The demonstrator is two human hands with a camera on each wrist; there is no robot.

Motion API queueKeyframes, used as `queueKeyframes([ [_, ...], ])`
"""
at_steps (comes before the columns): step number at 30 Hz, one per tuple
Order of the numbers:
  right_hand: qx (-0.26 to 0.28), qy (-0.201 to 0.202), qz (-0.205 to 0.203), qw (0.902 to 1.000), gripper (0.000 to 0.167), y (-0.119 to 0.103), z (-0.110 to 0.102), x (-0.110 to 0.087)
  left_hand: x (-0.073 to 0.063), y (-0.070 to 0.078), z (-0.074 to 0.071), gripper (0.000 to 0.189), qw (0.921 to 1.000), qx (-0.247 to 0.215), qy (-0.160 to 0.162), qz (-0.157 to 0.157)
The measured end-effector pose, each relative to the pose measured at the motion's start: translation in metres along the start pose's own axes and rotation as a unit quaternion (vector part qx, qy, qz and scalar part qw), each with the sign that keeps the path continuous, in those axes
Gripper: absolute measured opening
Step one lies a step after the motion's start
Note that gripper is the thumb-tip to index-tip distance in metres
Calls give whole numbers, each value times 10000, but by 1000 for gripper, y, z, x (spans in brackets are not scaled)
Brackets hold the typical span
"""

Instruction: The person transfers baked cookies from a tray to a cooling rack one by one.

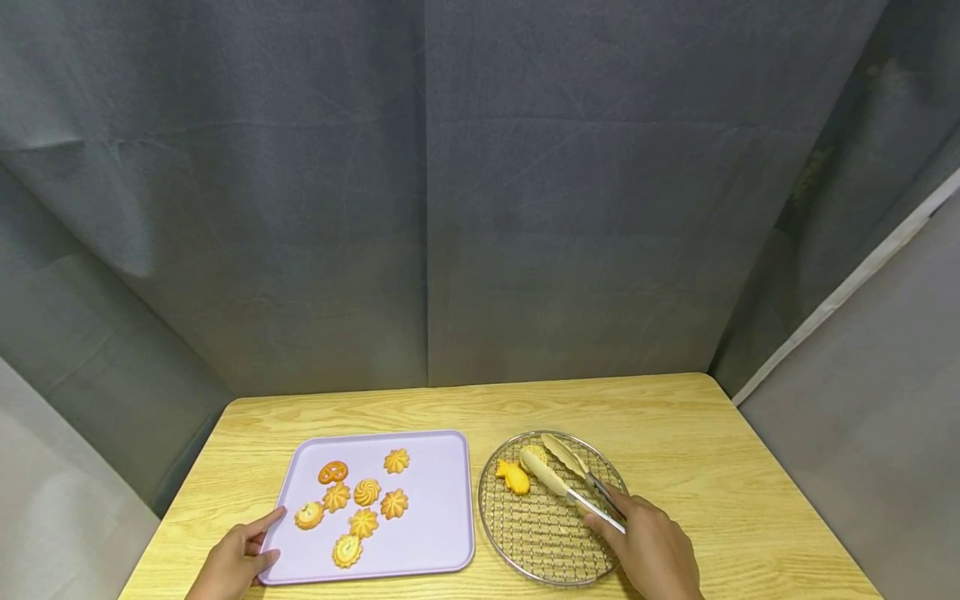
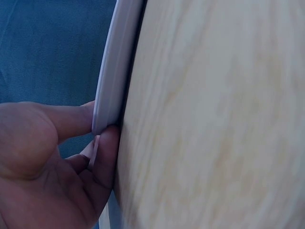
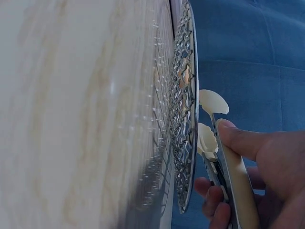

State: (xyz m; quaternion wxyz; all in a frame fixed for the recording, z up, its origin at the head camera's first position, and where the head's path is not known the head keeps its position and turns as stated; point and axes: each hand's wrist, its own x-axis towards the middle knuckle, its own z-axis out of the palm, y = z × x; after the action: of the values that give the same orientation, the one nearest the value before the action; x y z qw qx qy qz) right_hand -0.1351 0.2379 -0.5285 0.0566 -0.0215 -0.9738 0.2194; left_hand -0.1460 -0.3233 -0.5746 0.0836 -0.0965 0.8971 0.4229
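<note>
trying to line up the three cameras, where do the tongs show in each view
Head: tongs lower right of centre, over the round wire rack, in the right hand.
Left wrist: not in this picture.
Right wrist: tongs right of centre, mostly lower half, just right of the rack.
Shared landmark: the wooden table, in all three.

Head view: cookie (image 1: 537,451) part hidden by tongs (image 1: 547,475), so can't tell its full shape or if the tips touch it. Tongs' rear end hidden in R hand (image 1: 651,546). R hand, L hand (image 1: 228,562) & tabletop (image 1: 697,467) cut off at bottom edge. L wrist: tray (image 2: 112,71) runs out past top edge. R wrist: rack (image 3: 180,129) cut off up top, tongs at bottom; orange bit (image 3: 185,72) thru rack too blurred to ID.
</note>
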Motion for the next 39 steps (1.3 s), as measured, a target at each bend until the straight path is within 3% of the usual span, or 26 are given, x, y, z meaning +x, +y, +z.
queueKeyframes([
  [39, 72, 136, -185, 9997, 63, -17, 5, 0, -1, 2, 0, 63, 10000, -12, 43, -17],
])
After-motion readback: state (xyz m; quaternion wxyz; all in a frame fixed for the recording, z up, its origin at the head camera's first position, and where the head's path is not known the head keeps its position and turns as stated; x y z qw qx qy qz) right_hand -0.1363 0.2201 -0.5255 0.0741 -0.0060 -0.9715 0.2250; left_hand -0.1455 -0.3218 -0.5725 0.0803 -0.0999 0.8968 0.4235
